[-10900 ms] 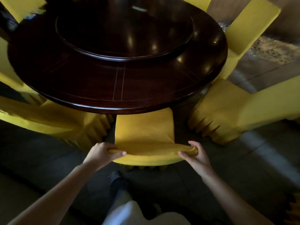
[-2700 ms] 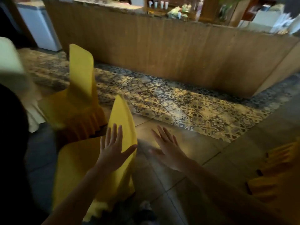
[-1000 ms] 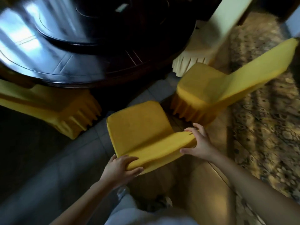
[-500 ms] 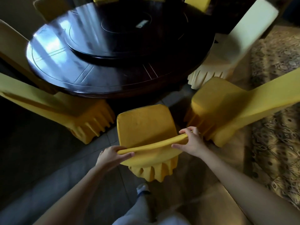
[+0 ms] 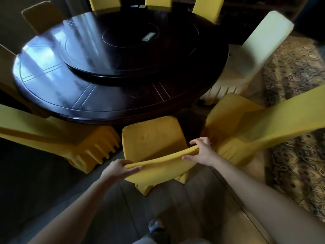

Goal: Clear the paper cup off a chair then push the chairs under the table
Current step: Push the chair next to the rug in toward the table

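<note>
Both hands grip the top edge of the backrest of a yellow chair [image 5: 154, 138] that stands just short of the round worktop [image 5: 112, 95]: the left hand [image 5: 119, 169] curls over the left end of the backrest, thumb on the near side, and the right hand [image 5: 202, 152] clamps the right end the same way. The seat's front edge lies close to the worktop rim, perhaps just beneath it, so this chair looks nearly but not fully pushed in. No paper cup shows on any seat in view, so the clearing step seems done, though some seats are hidden. To the left, another yellow chair [image 5: 84, 143] sits partly under the rim at an angle. To the right, a third yellow chair [image 5: 246, 124] stands out from the worktop and turned askew, and the cream chair [image 5: 246, 55] beyond it also looks only partly tucked. Those appear to be what is left after the present push.
</note>
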